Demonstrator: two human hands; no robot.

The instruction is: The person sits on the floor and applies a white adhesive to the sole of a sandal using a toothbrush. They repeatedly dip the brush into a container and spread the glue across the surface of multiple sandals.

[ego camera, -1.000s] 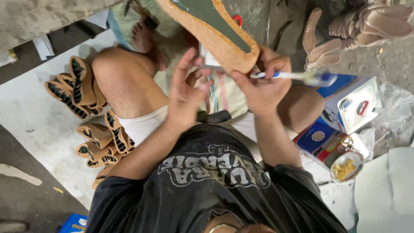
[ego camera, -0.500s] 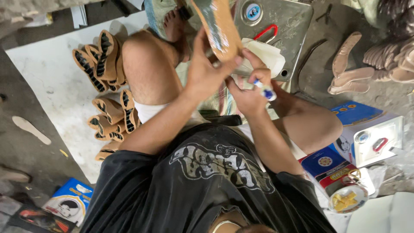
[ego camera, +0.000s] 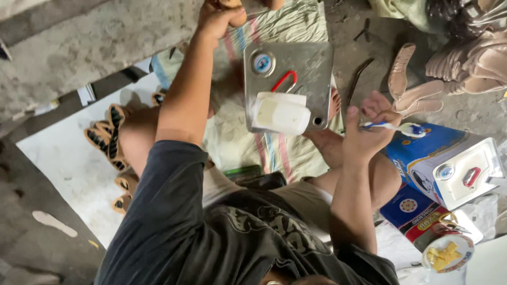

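Your right hand [ego camera: 369,129] pinches the brush [ego camera: 393,127] level, bristles at three o'clock, while your left hand [ego camera: 219,16] grips a sole [ego camera: 231,3] at twelve.

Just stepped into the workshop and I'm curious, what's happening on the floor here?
A person sits on the floor among sandal soles. Their right hand holds a toothbrush above a blue tin can. Their left hand is stretched far forward, gripping something at the frame's edge. A metal can with a small white container lies between.
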